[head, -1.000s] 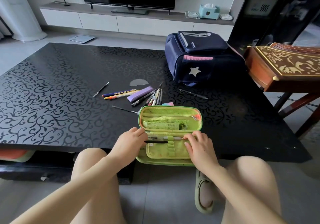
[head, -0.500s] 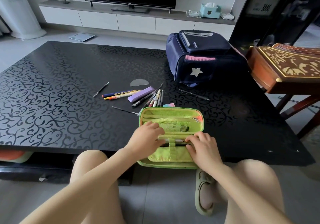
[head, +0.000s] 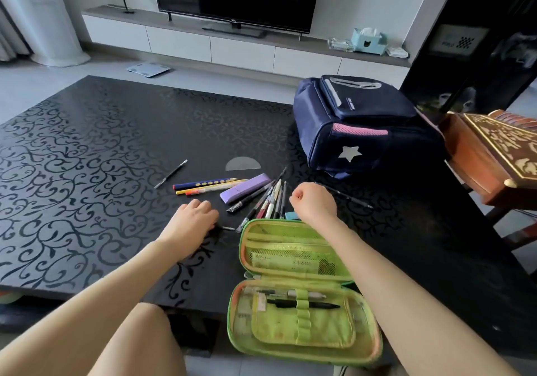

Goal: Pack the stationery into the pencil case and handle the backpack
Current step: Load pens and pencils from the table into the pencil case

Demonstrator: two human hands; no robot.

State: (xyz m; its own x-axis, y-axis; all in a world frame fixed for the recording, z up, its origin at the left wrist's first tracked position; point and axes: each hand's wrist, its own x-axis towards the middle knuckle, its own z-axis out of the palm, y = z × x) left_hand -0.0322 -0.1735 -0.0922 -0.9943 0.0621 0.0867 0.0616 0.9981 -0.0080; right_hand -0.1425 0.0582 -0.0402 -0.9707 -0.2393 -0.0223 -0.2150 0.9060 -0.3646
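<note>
Nearest the person, the green pencil case lies open at the near edge of the black patterned table, its lower half overhanging that edge; a black pen and a pale pen sit under its elastic loops. Just beyond the case on the left, the left hand rests palm down on the table with fingers curled over a thin dark pen, whose tip pokes out to the right; whether it is gripped cannot be told. To the right, the right hand hovers above the far rim of the case, loosely fisted, with nothing visible in it. Between and beyond the hands lie a fan of pens, a purple eraser box, two coloured pencils and a clear protractor. Farther right, the navy backpack stands on the table, closed.
</note>
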